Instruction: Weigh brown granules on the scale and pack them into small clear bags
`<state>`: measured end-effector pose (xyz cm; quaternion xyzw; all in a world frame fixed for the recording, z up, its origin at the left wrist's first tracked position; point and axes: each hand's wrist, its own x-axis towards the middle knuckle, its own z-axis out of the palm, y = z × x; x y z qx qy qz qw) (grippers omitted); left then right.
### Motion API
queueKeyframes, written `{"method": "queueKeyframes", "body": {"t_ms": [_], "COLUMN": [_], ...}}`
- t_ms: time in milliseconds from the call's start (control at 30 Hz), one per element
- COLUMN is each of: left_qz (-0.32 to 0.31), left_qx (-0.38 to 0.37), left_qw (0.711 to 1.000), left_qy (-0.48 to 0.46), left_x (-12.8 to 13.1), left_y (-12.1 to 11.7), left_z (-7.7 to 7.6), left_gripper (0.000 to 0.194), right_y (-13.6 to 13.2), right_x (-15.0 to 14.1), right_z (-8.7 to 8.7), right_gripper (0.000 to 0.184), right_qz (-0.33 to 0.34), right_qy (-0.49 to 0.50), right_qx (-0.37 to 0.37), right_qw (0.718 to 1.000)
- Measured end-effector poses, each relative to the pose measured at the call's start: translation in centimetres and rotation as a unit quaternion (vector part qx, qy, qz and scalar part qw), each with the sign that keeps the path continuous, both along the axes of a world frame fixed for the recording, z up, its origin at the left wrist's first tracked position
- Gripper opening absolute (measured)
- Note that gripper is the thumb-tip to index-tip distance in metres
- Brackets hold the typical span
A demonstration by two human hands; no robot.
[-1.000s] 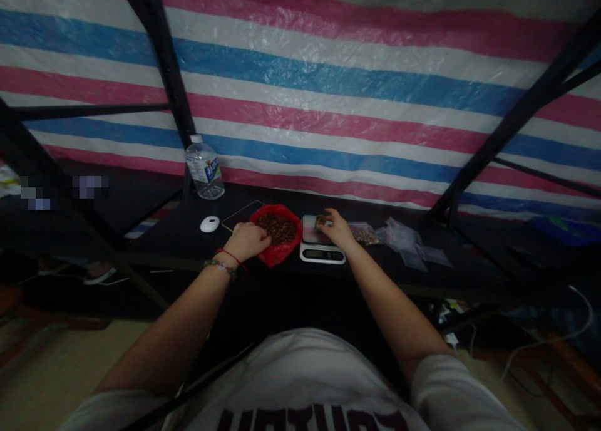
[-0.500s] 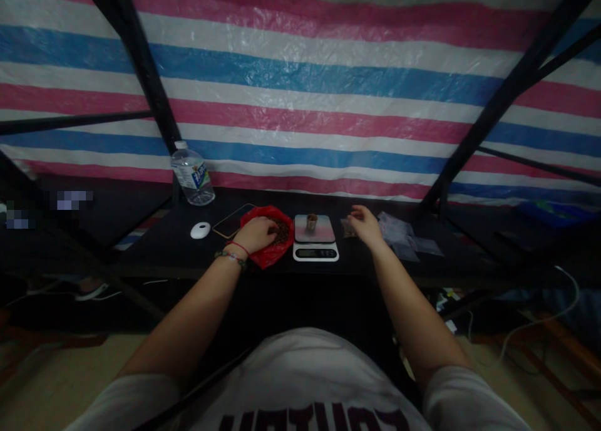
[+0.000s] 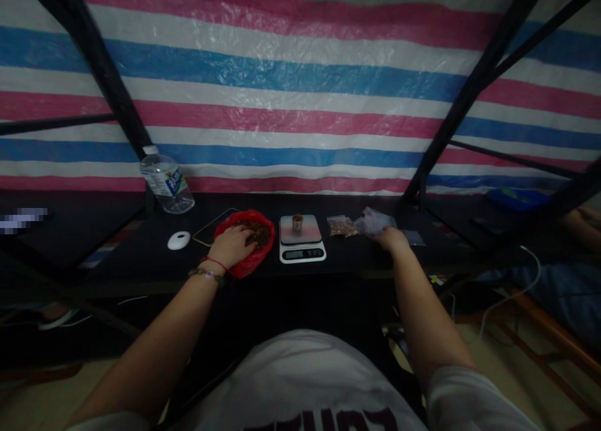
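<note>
My left hand [image 3: 231, 248] rests over the open red plastic bag [image 3: 248, 266], its fingers apart on small brown pieces [image 3: 260, 233] whose kind I cannot make out. My right hand [image 3: 392, 239] is at a loose pile of clear plastic bags [image 3: 379, 221], its fingers closed on the near edge of one; the fingertips are partly hidden. Between the hands stands a white kitchen scale [image 3: 304, 254] with a small metal cup [image 3: 297, 223] on its plate. Right of the scale lies a small clear bag filled with brown pieces [image 3: 342, 227].
A large clear plastic bottle [image 3: 169, 183] stands at the back left, with a white oval object [image 3: 179, 240] in front of it. Black metal posts [image 3: 441, 130] frame the dark table, and a striped plastic sheet [image 3: 282, 99] hangs behind. Someone's arm [image 3: 582, 227] shows far right.
My right hand has moved right, from the small filled bag to the pile of clear bags. My left hand stays at the red bag. The view has shifted right.
</note>
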<state>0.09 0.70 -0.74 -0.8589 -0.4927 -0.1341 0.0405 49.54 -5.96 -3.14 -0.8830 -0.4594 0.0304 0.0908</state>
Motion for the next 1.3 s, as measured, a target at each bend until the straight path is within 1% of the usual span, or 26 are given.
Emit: {"method": "queueKeyframes", "body": {"t_ms": [67,133,233,333,400,500,567,667,767,833,933,1033,1100,1133,1200,1233,1300], "left_qz": [-0.005,-0.012,-0.022,-0.023,-0.016,-0.012,-0.012,-0.008,-0.005,-0.005,-0.005,-0.002,-0.010,-0.019,-0.047,-0.069,-0.114], "left_qx": [0.007,0.021,0.038,0.051,0.048,0.035,0.023,0.008,0.004,0.007,0.023,0.050,0.056,0.051,0.032,0.020,-0.005], "left_qw": [1.000,0.999,0.998,0.998,0.998,0.999,0.999,1.000,1.000,1.000,0.999,0.997,0.997,0.997,0.995,0.992,0.981], "left_qy": [-0.012,-0.029,-0.042,-0.035,-0.029,-0.024,-0.025,-0.028,-0.025,-0.020,-0.026,-0.051,-0.060,-0.063,-0.085,-0.106,-0.157], "left_x": [-0.1,0.1,0.5,0.8,0.6,0.1,-0.3,-0.5,-0.4,-0.3,-0.2,0.1,0.6,0.9,1.7,2.1,2.9], "left_y": [-0.2,-0.5,-1.1,-1.3,-1.2,-0.5,-0.2,0.0,-0.1,-0.3,-0.5,-1.0,-1.7,-2.1,-3.1,-3.6,-4.4], "left_z": [0.3,0.7,1.4,1.7,1.5,1.1,0.8,0.6,0.8,1.0,1.5,2.1,2.8,3.1,3.8,4.0,4.2], "left_gripper": [0.038,0.036,0.036,0.038,0.038,0.035,0.035,0.035,0.035,0.034,0.033,0.035,0.039,0.042,0.045,0.043,0.037], "right_y": [0.0,0.0,0.0,0.0,0.1,0.2,0.3,0.2,0.0,-0.2,-0.4,-0.4,-0.3,-0.2,-0.1,-0.2,-0.5], "right_x": [0.3,0.4,0.4,0.4,0.3,-0.1,-0.3,-0.6,-0.8,-1.0,-1.5,-2.4,-3.5,-4.3,-6.3,-7.6,-10.3], "right_z": [-0.4,-0.5,-0.4,-0.3,-0.3,-0.4,-0.6,-0.7,-0.5,-0.2,0.6,1.9,2.9,3.4,4.5,5.0,5.9], "right_gripper": [0.039,0.033,0.029,0.028,0.031,0.042,0.045,0.036,0.029,0.029,0.030,0.026,0.021,0.019,0.018,0.019,0.022], "right_qz": [0.006,0.009,0.012,0.007,0.004,0.007,0.011,0.011,0.008,0.005,0.004,0.027,0.059,0.079,0.122,0.146,0.186], "right_qy": [0.004,0.004,0.001,0.000,-0.007,-0.029,-0.033,-0.020,-0.019,-0.021,-0.020,0.011,0.080,0.132,0.257,0.318,0.406], "right_qx": [0.014,0.033,0.049,0.048,0.040,0.029,0.032,0.045,0.057,0.083,0.161,0.263,0.328,0.355,0.391,0.392,0.385], "right_qw": [1.000,0.999,0.999,0.999,0.999,0.999,0.999,0.999,0.998,0.996,0.987,0.964,0.940,0.922,0.875,0.851,0.807]}}
